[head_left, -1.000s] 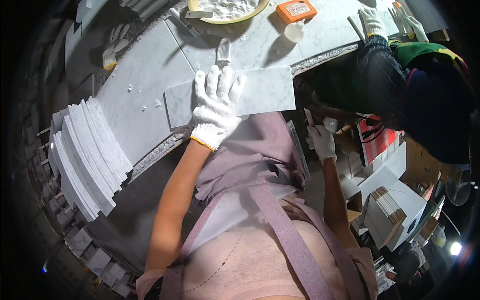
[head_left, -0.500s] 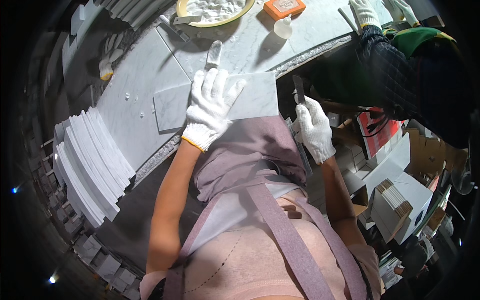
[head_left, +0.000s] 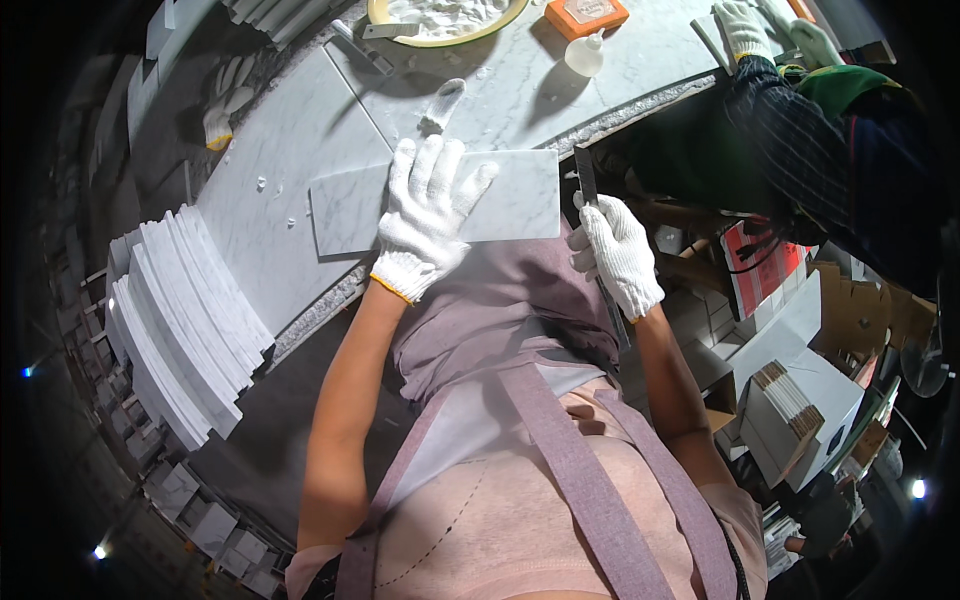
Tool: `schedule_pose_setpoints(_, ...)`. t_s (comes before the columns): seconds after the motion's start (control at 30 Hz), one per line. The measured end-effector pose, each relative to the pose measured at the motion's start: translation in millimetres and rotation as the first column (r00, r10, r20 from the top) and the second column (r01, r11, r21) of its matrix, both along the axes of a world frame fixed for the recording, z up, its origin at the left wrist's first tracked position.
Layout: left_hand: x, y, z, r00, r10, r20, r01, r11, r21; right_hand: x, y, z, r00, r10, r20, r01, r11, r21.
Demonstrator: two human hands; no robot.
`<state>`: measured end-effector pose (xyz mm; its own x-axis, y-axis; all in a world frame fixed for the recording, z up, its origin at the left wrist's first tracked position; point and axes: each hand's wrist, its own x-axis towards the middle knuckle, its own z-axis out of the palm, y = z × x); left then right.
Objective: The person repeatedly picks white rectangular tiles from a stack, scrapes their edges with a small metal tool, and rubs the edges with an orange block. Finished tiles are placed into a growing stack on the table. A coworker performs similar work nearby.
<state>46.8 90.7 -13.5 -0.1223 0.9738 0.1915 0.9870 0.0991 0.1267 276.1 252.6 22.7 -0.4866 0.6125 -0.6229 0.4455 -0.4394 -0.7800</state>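
Note:
A rectangular grey-veined white marble tile lies at the table's near edge, jutting a little over it. My left hand, in a white knit glove, lies flat on the tile with its fingers spread. My right hand, gloved alike, is closed round a long, flat dark bar that looks like a file. The bar stands close beside the tile's right end; whether they touch I cannot tell. Just beyond the tile, a small white cloth piece like a glove finger lies on the table.
The marble tabletop has a rough front edge. At the back are a basin of white material, an orange box and a squeeze bottle. Stacked strips stand left. A co-worker's gloved hand works at the far right.
My right hand and the bar have shifted slightly left and up, closer to the tile's right end. My left hand stays on the tile. The whole view has shifted a little.

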Motion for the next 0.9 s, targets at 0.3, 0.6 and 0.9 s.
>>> schedule_pose_setpoints(0.3,2,-1,0,1.0,0.01,-0.02,-0.01,1.0,-0.003,-36,48,-39,0.998,0.025,-0.055,-0.014,0.982,0.188)
schedule_pose_setpoints(0.6,1,1,2,0.995,0.024,-0.093,-0.024,1.0,0.008,79,22,-105,0.93,0.127,0.345,-0.232,0.931,0.281)
schedule_pose_setpoints(0.9,27,11,-6,0.99,0.112,-0.081,-0.105,0.99,0.089,68,5,-68,0.971,-0.112,-0.21,0.086,0.988,-0.13)
